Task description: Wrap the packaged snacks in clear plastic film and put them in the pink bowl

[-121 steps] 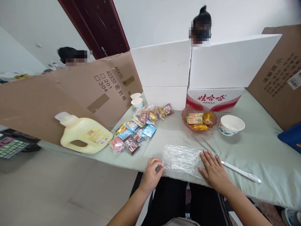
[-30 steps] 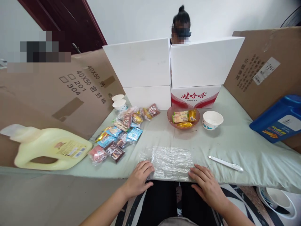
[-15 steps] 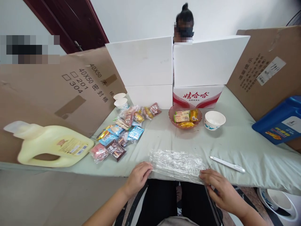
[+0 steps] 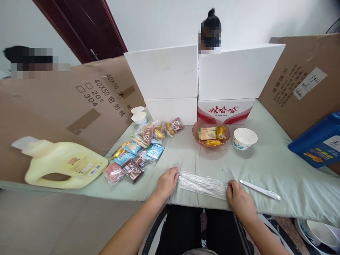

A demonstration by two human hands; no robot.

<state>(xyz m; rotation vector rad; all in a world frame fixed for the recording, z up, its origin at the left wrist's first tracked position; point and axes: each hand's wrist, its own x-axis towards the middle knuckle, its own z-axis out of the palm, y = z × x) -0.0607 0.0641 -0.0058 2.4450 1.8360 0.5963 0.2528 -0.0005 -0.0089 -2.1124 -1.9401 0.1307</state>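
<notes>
A clear, crinkled plastic bag (image 4: 202, 185) is stretched between my two hands at the table's front edge, folded into a narrow strip. My left hand (image 4: 168, 183) pinches its left end, fingers closed. At the right end my right hand (image 4: 240, 198) is closed on the plastic too. Just beyond my right hand lies a slim white utility knife (image 4: 259, 190). Behind the bag, a pink glass bowl (image 4: 197, 140) holds several wrapped snacks (image 4: 208, 134), and a white paper bowl (image 4: 244, 138) stands beside it.
Several packaged snacks (image 4: 140, 152) are heaped left of centre, with paper bowls (image 4: 139, 118) behind. A yellow detergent bottle (image 4: 90, 166) lies at left, a blue bottle (image 4: 316, 141) at right. Cardboard sheets (image 4: 53, 95) and white boxes (image 4: 170, 74) wall the table. Two people are beyond.
The plastic bag has gone from a wider flat sheet to a narrower strip. My left hand has moved up and slightly right, and my right hand has closed more tightly on its end.
</notes>
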